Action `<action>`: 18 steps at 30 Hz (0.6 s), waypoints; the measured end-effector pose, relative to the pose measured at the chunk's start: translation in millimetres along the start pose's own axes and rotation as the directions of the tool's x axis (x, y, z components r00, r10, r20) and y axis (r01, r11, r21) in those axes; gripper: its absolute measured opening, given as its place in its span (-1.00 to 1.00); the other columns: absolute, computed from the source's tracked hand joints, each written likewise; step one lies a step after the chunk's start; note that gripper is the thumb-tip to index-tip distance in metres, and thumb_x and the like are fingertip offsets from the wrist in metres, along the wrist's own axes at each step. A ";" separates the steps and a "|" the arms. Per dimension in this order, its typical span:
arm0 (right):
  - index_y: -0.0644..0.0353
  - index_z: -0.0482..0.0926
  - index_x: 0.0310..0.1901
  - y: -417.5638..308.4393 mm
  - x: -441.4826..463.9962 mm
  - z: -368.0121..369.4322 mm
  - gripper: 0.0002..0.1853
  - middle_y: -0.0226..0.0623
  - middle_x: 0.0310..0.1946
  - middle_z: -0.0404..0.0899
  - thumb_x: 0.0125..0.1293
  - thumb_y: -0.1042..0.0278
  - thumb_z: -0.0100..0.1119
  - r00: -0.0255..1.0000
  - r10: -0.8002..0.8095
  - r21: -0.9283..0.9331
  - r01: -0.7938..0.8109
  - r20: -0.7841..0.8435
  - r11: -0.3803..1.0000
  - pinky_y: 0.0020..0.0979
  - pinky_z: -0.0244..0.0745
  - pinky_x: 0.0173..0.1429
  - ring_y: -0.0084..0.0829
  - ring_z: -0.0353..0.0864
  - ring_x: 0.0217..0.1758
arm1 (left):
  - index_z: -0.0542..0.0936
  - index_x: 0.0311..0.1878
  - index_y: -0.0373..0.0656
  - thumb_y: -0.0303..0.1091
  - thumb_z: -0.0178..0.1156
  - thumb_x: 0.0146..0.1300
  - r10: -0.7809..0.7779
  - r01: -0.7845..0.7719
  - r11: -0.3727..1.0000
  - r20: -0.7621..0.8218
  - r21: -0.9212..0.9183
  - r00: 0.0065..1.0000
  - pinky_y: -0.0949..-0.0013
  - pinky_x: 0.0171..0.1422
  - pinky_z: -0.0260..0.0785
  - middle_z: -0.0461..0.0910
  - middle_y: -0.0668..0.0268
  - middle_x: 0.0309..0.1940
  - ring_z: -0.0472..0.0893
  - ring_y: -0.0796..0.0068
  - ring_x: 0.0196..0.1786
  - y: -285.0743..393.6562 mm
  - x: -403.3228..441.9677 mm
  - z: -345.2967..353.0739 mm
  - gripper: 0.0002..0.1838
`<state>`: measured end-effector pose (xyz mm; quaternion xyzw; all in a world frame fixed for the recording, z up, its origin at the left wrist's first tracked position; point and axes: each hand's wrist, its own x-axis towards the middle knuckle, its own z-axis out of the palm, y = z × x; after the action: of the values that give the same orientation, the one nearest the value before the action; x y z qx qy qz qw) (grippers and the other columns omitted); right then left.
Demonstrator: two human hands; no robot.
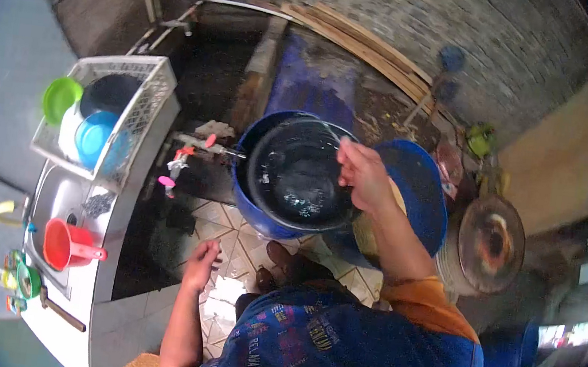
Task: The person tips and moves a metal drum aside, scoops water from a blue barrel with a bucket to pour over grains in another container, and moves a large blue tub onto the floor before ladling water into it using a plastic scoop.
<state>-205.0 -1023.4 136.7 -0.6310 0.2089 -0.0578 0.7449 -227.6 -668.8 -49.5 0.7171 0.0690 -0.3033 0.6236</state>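
My right hand [364,176] is closed above the right side of a round black basin [276,181]. From its fingers a thin, pale, shiny piece [331,132] points to the upper left; its kind is too small to make out. Glints show inside the basin, which rests at the mouth of a blue drum [250,211]. My left hand [203,260] hangs over the tiled floor, lower left of the drum, with its fingers loosely bent and nothing visible in them. A tap with a red handle [185,152] is at the drum's left.
At left, a white dish rack [167,80] holds bowls, above a steel sink [51,190] with a red dipper [66,247]. A blue tub [423,177] stands right of the drum, near a round brown lid [492,244]. Wooden planks [363,41] lie by the brick wall.
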 end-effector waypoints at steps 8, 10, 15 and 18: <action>0.13 0.44 -0.51 2.2 -41.6 -12.2 -0.61 -0.58 -0.68 0.30 0.33 0.00 -0.02 0.994 -0.040 -0.021 0.043 0.104 0.999 -0.60 0.16 -0.61 -0.73 0.19 -0.70 | 0.38 -0.19 -0.09 -0.14 0.07 0.29 0.024 -0.012 0.959 0.038 -0.282 0.999 0.46 -0.38 0.36 0.44 0.40 -0.38 0.49 0.54 -0.37 96.0 -9.5 96.3 -0.77; 0.13 0.45 -0.50 -2.8 -53.5 -27.2 -0.61 -0.59 -0.67 0.31 0.34 0.00 -0.03 0.989 -0.032 -0.087 0.045 0.146 0.995 -0.60 0.16 -0.61 -0.74 0.23 -0.67 | 0.37 -0.26 -0.06 -0.26 0.12 0.26 0.029 -0.021 0.967 0.027 -0.255 0.999 0.43 -0.37 0.36 0.44 0.42 -0.39 0.47 0.55 -0.38 92.0 -8.2 102.0 -0.84; 0.11 0.43 -0.49 -2.4 -67.2 -80.0 -0.64 -0.62 -0.64 0.27 0.36 0.05 -0.04 0.987 -0.097 0.025 0.094 0.126 0.995 -0.60 0.11 -0.61 -0.75 0.19 -0.67 | 0.36 -0.32 -0.07 -0.47 0.22 0.11 0.074 -0.057 0.936 0.037 -0.349 0.997 0.44 -0.12 0.30 0.49 0.40 -0.36 0.44 0.57 -0.30 111.8 -21.4 148.5 -0.80; 0.11 0.41 -0.51 0.6 -67.9 -122.4 -0.65 -0.62 -0.65 0.25 0.37 0.08 -0.04 0.988 -0.132 0.116 0.122 0.081 0.986 -0.60 0.06 -0.61 -0.74 0.14 -0.67 | 0.38 -0.30 -0.09 -0.50 0.23 0.08 0.163 -0.125 0.910 0.065 -0.396 0.984 0.45 -0.10 0.29 0.50 0.41 -0.36 0.43 0.59 -0.31 127.9 -20.0 185.5 -0.79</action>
<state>-313.7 -1111.7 138.1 -0.6028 0.1316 -0.0889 0.7819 -247.4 -864.0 62.8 0.5662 0.0448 -0.2708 0.7772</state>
